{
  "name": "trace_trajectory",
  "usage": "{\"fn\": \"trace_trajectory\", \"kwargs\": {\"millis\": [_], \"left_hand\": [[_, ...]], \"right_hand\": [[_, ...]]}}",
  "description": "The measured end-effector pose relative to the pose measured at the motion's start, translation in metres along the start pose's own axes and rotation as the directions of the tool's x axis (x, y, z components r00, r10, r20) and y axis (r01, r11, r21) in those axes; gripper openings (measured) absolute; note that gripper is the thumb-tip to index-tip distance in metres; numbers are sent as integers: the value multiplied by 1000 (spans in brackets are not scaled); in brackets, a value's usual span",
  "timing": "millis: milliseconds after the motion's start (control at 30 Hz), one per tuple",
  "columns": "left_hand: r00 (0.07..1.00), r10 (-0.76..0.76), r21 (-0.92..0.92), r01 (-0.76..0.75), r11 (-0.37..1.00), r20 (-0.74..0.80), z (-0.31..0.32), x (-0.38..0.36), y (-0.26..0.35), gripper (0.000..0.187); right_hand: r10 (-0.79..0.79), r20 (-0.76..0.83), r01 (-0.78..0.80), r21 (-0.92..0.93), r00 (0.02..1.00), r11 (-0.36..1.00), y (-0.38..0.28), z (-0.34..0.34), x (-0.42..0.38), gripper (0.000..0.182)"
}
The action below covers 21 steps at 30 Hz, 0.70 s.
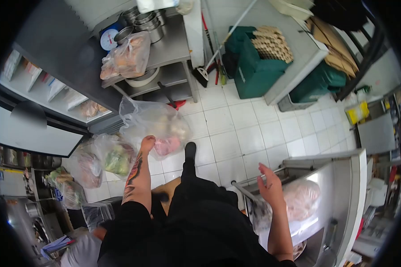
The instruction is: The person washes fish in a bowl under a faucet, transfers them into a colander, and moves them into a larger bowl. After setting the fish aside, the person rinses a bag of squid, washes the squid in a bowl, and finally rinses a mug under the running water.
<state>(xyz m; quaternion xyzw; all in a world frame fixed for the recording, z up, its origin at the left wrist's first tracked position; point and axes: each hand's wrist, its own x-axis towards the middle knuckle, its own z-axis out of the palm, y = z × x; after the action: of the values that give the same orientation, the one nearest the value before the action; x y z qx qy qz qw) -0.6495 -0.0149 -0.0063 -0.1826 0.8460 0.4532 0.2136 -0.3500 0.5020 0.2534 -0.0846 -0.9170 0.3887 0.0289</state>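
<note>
head view: the big clear bag lies on the floor, just in front of the steel table. your left hand is curled at the bag's side away from that table; whether it grips the plastic, i can't tell. your right hand, fingers spread, holds nothing visible, well right of the table. best gather a thick fold, since the plastic looks thin, and keep your shoe off it.
</note>
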Motion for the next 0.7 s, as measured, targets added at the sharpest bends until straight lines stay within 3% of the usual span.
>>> {"fn": "trace_trajectory", "kwargs": {"millis": [33, 100, 133, 200, 233, 300, 333, 433, 500, 533, 567, 600, 633, 667, 700], "left_hand": [[1000, -12, -19, 11, 1000, -5, -14, 17, 6, 38], [991, -105, -302, 75, 950, -87, -43, 69, 20, 34], [989, -120, -322, 86, 943, -88, -56, 99, 30, 34], [983, -120, -525, 29, 851, -141, -80, 162, 54, 33], [980, -140, -540, 44, 841, -140, -91, 191, 65, 33], [984, -31, -730, -109, 675, -175, -110, 250, 84, 24], [984, -39, -739, -103, 666, -173, -119, 286, 90, 24], [968, -81, -843, -162, 514, -236, -130, 382, 103, 22], [943, -176, -916, -211, 340, -283, -131, 427, 103, 23], [934, -129, -931, -304, 202, -333, -129, 447, 100, 31], [933, -151, -936, -295, 194, -326, -126, 459, 95, 31], [944, 60, -944, -321, -70, -326, -123, 468, 92, 35], [891, 263, -903, -278, -327, -370, -119, 473, 91, 39], [895, 241, -899, -288, -329, -375, -116, 475, 86, 39], [896, 239, -912, -310, -268, -374, -109, 466, 87, 40]], "right_hand": [[-11, 16, 12, -12, 1000, 1000, 6, 16, 18, 45], [30, 143, -10, -140, 989, 990, 25, 49, 54, 45], [23, 160, 2, -155, 987, 988, 34, 65, 70, 45], [150, 252, -89, -240, 956, 967, 48, 95, 104, 43], [148, 269, -79, -254, 952, 964, 45, 107, 125, 43], [463, 400, -428, -181, 791, 886, 39, 131, 163, 40], [465, 401, -423, -194, 789, 885, 51, 149, 178, 40], [367, 449, -313, -192, 815, 930, 68, 188, 234, 39], [373, 481, -255, -295, 793, 921, 40, 215, 282, 38], [379, 497, -282, -260, 781, 923, 30, 232, 305, 37], [296, 505, -193, -247, 811, 950, 33, 258, 324, 35], [207, 513, -102, -227, 833, 969, 33, 284, 342, 34], [159, 528, -59, -200, 834, 978, 13, 309, 365, 32], [-97, 555, 133, -24, 826, 991, -9, 362, 405, 29], [-37, 597, 45, 2, 802, 999, -31, 389, 425, 28]]}}
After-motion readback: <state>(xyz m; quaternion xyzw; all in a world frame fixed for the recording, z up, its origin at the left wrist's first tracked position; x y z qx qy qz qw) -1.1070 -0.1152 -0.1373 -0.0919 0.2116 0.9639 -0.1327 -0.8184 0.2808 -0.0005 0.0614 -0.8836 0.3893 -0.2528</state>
